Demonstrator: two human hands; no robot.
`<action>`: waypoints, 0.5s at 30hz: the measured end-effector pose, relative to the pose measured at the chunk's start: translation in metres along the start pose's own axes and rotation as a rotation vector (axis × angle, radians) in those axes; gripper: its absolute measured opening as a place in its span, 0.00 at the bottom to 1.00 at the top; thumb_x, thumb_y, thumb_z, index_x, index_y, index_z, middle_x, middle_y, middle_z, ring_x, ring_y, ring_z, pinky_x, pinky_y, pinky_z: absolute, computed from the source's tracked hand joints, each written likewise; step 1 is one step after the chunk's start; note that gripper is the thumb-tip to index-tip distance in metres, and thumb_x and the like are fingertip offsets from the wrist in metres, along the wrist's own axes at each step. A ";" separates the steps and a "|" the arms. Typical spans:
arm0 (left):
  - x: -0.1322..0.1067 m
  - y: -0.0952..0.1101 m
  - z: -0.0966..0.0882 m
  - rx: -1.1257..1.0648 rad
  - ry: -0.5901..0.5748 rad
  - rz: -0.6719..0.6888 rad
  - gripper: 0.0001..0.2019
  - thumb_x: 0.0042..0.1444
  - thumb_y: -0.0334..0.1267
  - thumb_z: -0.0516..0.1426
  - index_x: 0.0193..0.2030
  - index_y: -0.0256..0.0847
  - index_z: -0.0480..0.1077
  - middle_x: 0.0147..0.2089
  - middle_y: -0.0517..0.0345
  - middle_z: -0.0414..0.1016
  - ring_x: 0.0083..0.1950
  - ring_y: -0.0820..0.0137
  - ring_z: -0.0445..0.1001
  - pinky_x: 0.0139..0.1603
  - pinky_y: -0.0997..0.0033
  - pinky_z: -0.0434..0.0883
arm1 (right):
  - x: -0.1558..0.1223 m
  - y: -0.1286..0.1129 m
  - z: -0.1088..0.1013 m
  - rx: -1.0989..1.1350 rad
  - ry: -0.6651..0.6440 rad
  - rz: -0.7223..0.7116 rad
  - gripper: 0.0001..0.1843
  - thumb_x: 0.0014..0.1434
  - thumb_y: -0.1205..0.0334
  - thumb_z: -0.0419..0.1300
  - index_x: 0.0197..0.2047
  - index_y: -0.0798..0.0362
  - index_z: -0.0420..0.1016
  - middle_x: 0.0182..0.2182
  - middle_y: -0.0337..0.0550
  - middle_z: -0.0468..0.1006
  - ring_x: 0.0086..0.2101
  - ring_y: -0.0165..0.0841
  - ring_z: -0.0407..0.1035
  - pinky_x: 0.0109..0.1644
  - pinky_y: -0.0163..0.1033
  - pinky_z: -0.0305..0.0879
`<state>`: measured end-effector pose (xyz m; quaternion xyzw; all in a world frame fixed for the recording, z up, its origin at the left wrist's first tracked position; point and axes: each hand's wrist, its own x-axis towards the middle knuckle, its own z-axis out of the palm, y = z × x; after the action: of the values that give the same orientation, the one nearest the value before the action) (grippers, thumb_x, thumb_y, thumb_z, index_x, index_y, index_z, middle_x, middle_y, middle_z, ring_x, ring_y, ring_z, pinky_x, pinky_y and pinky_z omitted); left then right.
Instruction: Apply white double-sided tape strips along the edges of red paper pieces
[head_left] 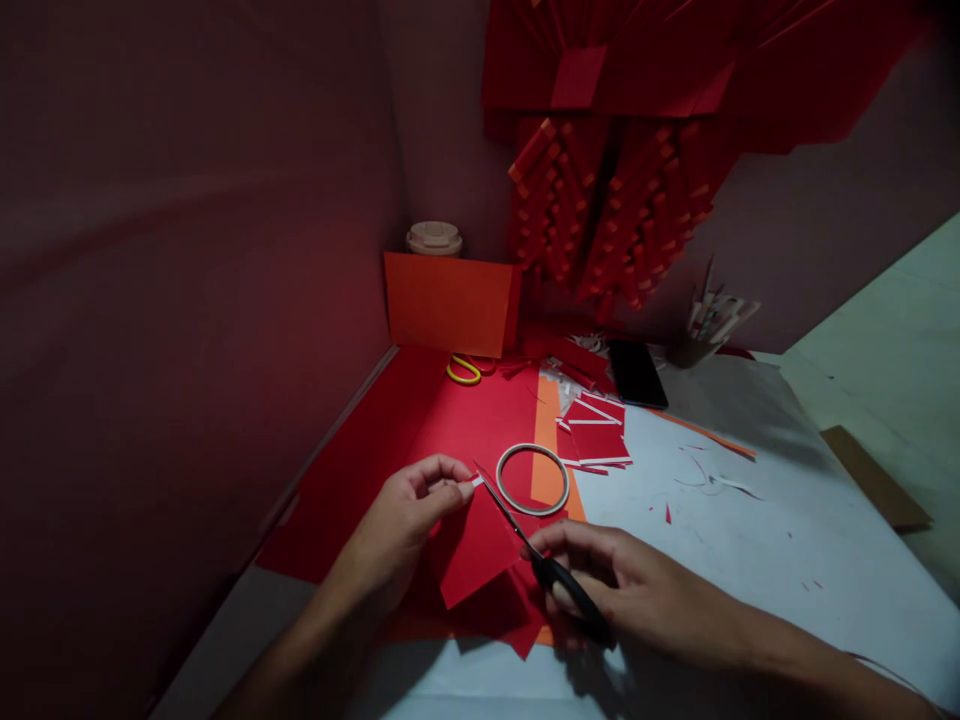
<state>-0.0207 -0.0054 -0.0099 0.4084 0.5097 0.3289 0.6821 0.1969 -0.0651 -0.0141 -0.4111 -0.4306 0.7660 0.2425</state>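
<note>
My left hand (420, 505) pinches a piece of red paper (476, 550) by its upper corner, where a short white strip (478, 481) shows at the fingertips. My right hand (600, 575) is closed round the black handles of a pair of scissors (556, 578). Their blades point up and left, with the tips at the paper's edge beside my left fingertips. Just beyond the blades lies a roll of narrow tape (533, 480) on red and orange sheets. Other red paper shows under the held piece.
Red pieces with white strips (598, 430), a black phone (637, 373), yellow-handled scissors (464, 370) and a pen cup (694, 345) lie or stand farther back. An orange card (448, 305) stands before a lidded cup (434, 238). Red paper decorations (611, 210) hang behind. Scraps litter the white table (712, 560).
</note>
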 end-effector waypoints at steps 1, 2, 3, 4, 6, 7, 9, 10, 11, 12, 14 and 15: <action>0.000 -0.001 -0.001 0.004 0.002 0.004 0.12 0.46 0.42 0.65 0.32 0.41 0.68 0.22 0.64 0.68 0.21 0.75 0.65 0.23 0.77 0.59 | -0.001 -0.004 -0.003 -0.061 0.008 0.005 0.20 0.58 0.53 0.63 0.50 0.54 0.71 0.27 0.35 0.67 0.26 0.26 0.63 0.31 0.33 0.59; 0.000 -0.001 -0.001 0.008 0.004 0.008 0.12 0.46 0.42 0.65 0.32 0.41 0.68 0.22 0.64 0.68 0.22 0.75 0.65 0.23 0.77 0.58 | -0.003 -0.008 -0.007 -0.148 0.036 0.000 0.19 0.60 0.54 0.61 0.51 0.53 0.71 0.27 0.35 0.67 0.26 0.26 0.62 0.31 0.32 0.59; 0.000 -0.001 -0.002 0.010 0.007 0.013 0.12 0.46 0.43 0.65 0.32 0.41 0.68 0.22 0.64 0.68 0.22 0.75 0.65 0.23 0.77 0.58 | -0.004 -0.012 -0.011 -0.257 0.083 -0.022 0.17 0.61 0.55 0.59 0.51 0.53 0.71 0.28 0.36 0.68 0.27 0.27 0.62 0.31 0.33 0.59; 0.000 -0.001 -0.002 0.010 0.015 0.021 0.13 0.45 0.43 0.65 0.31 0.41 0.68 0.22 0.64 0.68 0.22 0.75 0.65 0.23 0.77 0.58 | -0.005 -0.015 -0.015 -0.387 0.151 -0.059 0.16 0.62 0.56 0.57 0.52 0.52 0.71 0.29 0.38 0.70 0.28 0.28 0.63 0.31 0.33 0.59; 0.001 0.000 -0.002 0.005 0.046 0.045 0.13 0.45 0.43 0.66 0.31 0.41 0.68 0.22 0.65 0.67 0.22 0.76 0.63 0.23 0.78 0.57 | -0.009 -0.021 -0.026 -0.670 0.290 -0.168 0.16 0.63 0.59 0.54 0.52 0.51 0.71 0.34 0.42 0.74 0.32 0.32 0.66 0.35 0.37 0.62; 0.001 0.001 -0.002 -0.001 0.073 0.069 0.13 0.44 0.43 0.66 0.32 0.40 0.69 0.23 0.65 0.67 0.22 0.76 0.63 0.24 0.78 0.58 | -0.011 -0.022 -0.031 -0.807 0.337 -0.213 0.16 0.62 0.61 0.54 0.53 0.51 0.71 0.37 0.44 0.76 0.35 0.34 0.68 0.39 0.38 0.63; 0.001 0.003 -0.001 -0.021 0.123 0.119 0.14 0.43 0.41 0.67 0.35 0.40 0.71 0.25 0.65 0.68 0.25 0.76 0.65 0.26 0.79 0.60 | -0.017 -0.024 -0.040 -1.029 0.344 -0.226 0.17 0.60 0.64 0.55 0.52 0.49 0.72 0.42 0.47 0.77 0.39 0.38 0.69 0.43 0.41 0.63; 0.001 0.003 -0.001 -0.038 0.139 0.135 0.15 0.43 0.40 0.67 0.38 0.40 0.71 0.27 0.65 0.69 0.26 0.75 0.66 0.28 0.78 0.62 | -0.021 -0.024 -0.044 -1.103 0.310 -0.190 0.16 0.59 0.65 0.56 0.51 0.48 0.73 0.42 0.47 0.77 0.38 0.38 0.70 0.42 0.41 0.63; 0.001 0.004 0.000 -0.058 0.150 0.147 0.17 0.42 0.39 0.67 0.40 0.40 0.72 0.29 0.64 0.70 0.28 0.75 0.68 0.29 0.78 0.63 | -0.025 -0.024 -0.048 -1.153 0.264 -0.144 0.15 0.59 0.65 0.56 0.48 0.47 0.75 0.40 0.46 0.78 0.36 0.38 0.70 0.40 0.40 0.63; 0.000 0.004 0.000 -0.077 0.159 0.155 0.19 0.42 0.38 0.67 0.42 0.41 0.72 0.30 0.64 0.70 0.29 0.75 0.68 0.30 0.78 0.64 | -0.028 -0.024 -0.050 -1.181 0.219 -0.098 0.13 0.58 0.66 0.56 0.45 0.47 0.76 0.38 0.44 0.78 0.34 0.37 0.70 0.38 0.39 0.63; -0.001 0.005 0.000 -0.092 0.174 0.168 0.19 0.42 0.37 0.67 0.43 0.41 0.71 0.29 0.66 0.68 0.27 0.77 0.67 0.28 0.79 0.64 | -0.035 -0.022 -0.054 -1.192 0.173 -0.053 0.10 0.58 0.67 0.57 0.40 0.46 0.77 0.33 0.43 0.78 0.31 0.35 0.70 0.34 0.37 0.61; -0.001 0.005 0.000 -0.093 0.180 0.173 0.19 0.43 0.36 0.67 0.44 0.41 0.71 0.28 0.67 0.67 0.26 0.78 0.66 0.27 0.80 0.63 | -0.037 -0.021 -0.055 -1.177 0.173 -0.058 0.10 0.57 0.67 0.57 0.39 0.46 0.77 0.33 0.42 0.78 0.31 0.35 0.69 0.34 0.37 0.61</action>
<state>-0.0209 -0.0041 -0.0048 0.3876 0.5157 0.4452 0.6210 0.2634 -0.0557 0.0032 -0.5254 -0.7726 0.3553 0.0289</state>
